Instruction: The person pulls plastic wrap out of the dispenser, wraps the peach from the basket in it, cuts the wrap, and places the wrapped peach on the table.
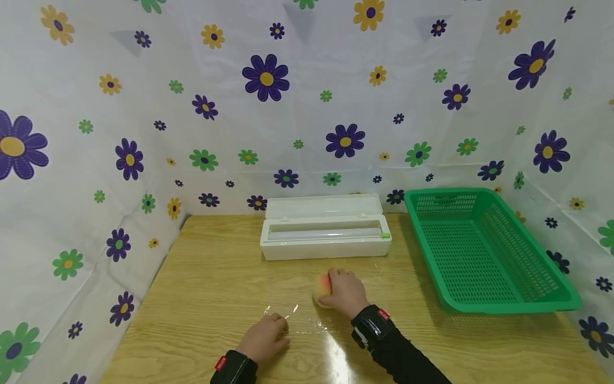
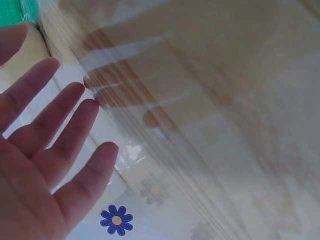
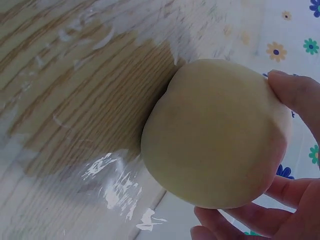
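A yellow and pink peach [image 1: 321, 292] sits on a sheet of clear cling film [image 3: 117, 187] spread over the wooden table. My right hand [image 1: 347, 293] grips the peach from its right side, thumb and fingers round it in the right wrist view. To the left, my left hand [image 1: 266, 338] hovers by the film's left edge. Its fingers [image 2: 82, 125] are spread and loosely bent in the left wrist view, with nothing held in them. The film's outline is hard to make out, apart from shiny creases.
Behind the hands stands a white cling film box [image 1: 326, 249] with its lid raised, a roll [image 1: 326, 233] inside and a green slider [image 1: 386, 235] at its right end. A green plastic basket [image 1: 431, 266] is at the right. Flowered cloth [image 1: 297, 117] encloses the table [image 1: 206, 266].
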Available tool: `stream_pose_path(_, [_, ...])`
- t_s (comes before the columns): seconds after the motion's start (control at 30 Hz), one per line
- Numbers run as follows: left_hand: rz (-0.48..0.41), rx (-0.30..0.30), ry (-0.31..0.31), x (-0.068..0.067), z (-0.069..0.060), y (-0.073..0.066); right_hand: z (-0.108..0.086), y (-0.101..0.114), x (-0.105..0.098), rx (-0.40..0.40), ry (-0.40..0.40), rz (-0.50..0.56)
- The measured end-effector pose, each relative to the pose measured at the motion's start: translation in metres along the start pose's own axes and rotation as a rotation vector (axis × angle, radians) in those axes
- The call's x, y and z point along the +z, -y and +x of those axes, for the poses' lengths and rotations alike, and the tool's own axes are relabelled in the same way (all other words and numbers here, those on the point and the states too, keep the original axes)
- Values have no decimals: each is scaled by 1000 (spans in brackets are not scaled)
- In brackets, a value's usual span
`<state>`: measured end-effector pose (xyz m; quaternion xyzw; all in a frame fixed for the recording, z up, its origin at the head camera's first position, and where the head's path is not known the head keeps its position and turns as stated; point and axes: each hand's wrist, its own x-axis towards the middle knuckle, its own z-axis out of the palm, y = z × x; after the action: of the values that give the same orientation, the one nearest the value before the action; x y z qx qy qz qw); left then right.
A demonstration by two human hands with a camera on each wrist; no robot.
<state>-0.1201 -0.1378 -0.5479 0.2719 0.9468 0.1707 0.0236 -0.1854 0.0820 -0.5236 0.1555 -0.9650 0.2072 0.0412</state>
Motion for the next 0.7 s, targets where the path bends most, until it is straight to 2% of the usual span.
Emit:
stream_pose_path(0.2, [23, 7, -30, 2, 1, 0, -10, -8, -7, -7, 17, -13])
stream_pose_path(0.37, [56, -3, -10, 5, 3, 3, -38, -27, -19, -24, 77, -150])
stream_pose_path(0.47, [96, 9, -1, 4, 3, 6, -53, -37, -21, -112, 122, -240])
stream_pose_path(0.53, [143, 45, -7, 5, 3, 8, -59, -41, -20, -212, 129, -313])
stream_pose_path(0.7, [268, 123, -18, 9, 7, 10, -68, -45, -11, -449, 56, -538])
